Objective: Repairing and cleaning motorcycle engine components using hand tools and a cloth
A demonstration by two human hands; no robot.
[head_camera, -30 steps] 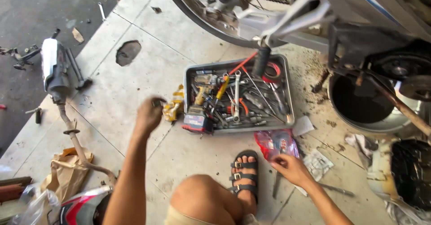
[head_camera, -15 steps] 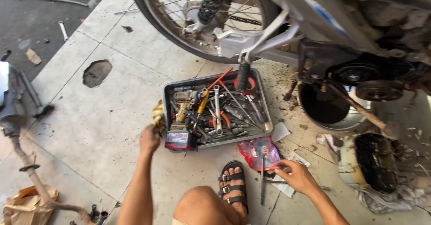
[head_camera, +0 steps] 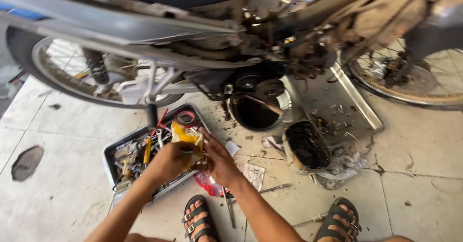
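My left hand (head_camera: 170, 162) grips a yellow rag (head_camera: 187, 137) above the metal tool tray (head_camera: 110, 151). My right hand (head_camera: 219, 160) meets it from the right, its fingers closed on the same rag. Both hands hover over the tray's right end, which is full of wrenches, pliers and screwdrivers. A red plastic packet (head_camera: 208, 183) lies on the floor just under my right wrist.
A stripped motorcycle (head_camera: 202, 44) stands across the top, rear wheel (head_camera: 72, 78) at left, front wheel (head_camera: 415, 78) at right. A round metal drain pan (head_camera: 255, 111) and a dirty black container (head_camera: 305, 145) sit under the engine. My sandalled feet (head_camera: 197, 218) are on the tiled floor.
The view swung right and up toward the motorcycle. My left hand lifted the yellow rag from beside the tray, and my right hand left the floor tools to join it.
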